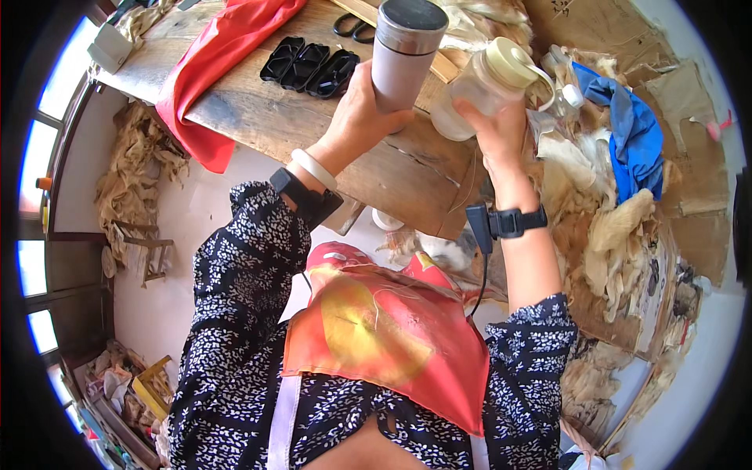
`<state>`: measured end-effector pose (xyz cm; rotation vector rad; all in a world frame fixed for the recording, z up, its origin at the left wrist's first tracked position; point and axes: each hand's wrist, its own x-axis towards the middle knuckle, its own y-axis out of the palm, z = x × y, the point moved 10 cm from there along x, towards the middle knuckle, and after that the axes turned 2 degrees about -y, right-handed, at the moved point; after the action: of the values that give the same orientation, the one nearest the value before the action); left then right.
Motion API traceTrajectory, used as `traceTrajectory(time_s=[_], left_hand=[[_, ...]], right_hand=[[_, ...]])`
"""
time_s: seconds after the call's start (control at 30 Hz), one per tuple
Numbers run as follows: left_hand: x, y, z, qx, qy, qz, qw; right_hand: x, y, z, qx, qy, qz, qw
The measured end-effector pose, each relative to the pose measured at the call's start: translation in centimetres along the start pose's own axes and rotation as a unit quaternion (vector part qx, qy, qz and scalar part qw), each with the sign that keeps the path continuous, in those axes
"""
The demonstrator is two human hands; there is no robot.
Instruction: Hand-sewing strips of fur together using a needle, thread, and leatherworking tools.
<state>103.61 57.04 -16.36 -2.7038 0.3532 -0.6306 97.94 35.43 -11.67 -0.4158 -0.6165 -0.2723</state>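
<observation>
My left hand (pixel 364 117) is closed round a pale lilac tumbler (pixel 403 66) with a steel lid, held upright over the front part of the wooden table (pixel 219 110). My right hand (pixel 493 125) grips a translucent plastic bottle (pixel 479 90) with a cream lid and loop handle, just to the right of the tumbler. Left of the tumbler lie several black strapped items (pixel 309 66) and black-handled scissors (pixel 352 28), beside a pale wooden strip (pixel 445 64). A red cloth (pixel 188 117) drapes over the table's left front edge.
Tan fur-like scraps (pixel 619 251), a blue cloth (pixel 630 141) and cardboard (pixel 674 102) fill the right side. More scraps (pixel 125 172) pile by a wooden rack (pixel 145 258) at the left, with clutter and a yellow crate (pixel 150 384) lower left. My red-and-yellow apron (pixel 376 337) lies below the table edge.
</observation>
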Motion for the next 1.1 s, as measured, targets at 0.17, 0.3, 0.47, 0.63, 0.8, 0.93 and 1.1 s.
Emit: traceTrajectory(time_s=[0.17, 0.3, 0.47, 0.63, 0.8, 0.93, 1.1], left_hand=[[-1.7, -0.1, 0.2, 0.005, 0.031, 0.026, 0.999], [-3.2, -0.5, 0.0, 0.001, 0.026, 0.035, 0.999], [-4.4, -0.6, 0.2, -0.013, -0.008, 0.067, 0.998], [-8.1, -2.7, -0.2, -0.042, -0.044, 0.038, 0.997], [-14.0, -2.6, -2.4, -0.043, -0.047, 0.047, 0.997], [-19.8, 3.0, -5.1, -0.085, -0.058, 0.138, 0.985], [-27.7, 13.9, -13.4, -0.032, 0.026, 0.254, 0.966]], right_hand=[[1.0, 1.5, -3.5, -0.024, 0.052, -0.045, 0.997], [1.3, 1.9, -4.7, -0.037, 0.071, -0.061, 0.995], [-0.7, 0.9, -4.1, -0.1, 0.113, -0.064, 0.986], [-7.9, -0.2, 0.5, 0.015, 0.161, -0.029, 0.986], [-17.2, -3.4, 7.8, 0.112, 0.235, 0.027, 0.965], [-25.7, -10.3, 12.5, 0.08, 0.265, 0.006, 0.961], [-40.3, -21.3, 17.3, 0.117, 0.339, -0.131, 0.924]])
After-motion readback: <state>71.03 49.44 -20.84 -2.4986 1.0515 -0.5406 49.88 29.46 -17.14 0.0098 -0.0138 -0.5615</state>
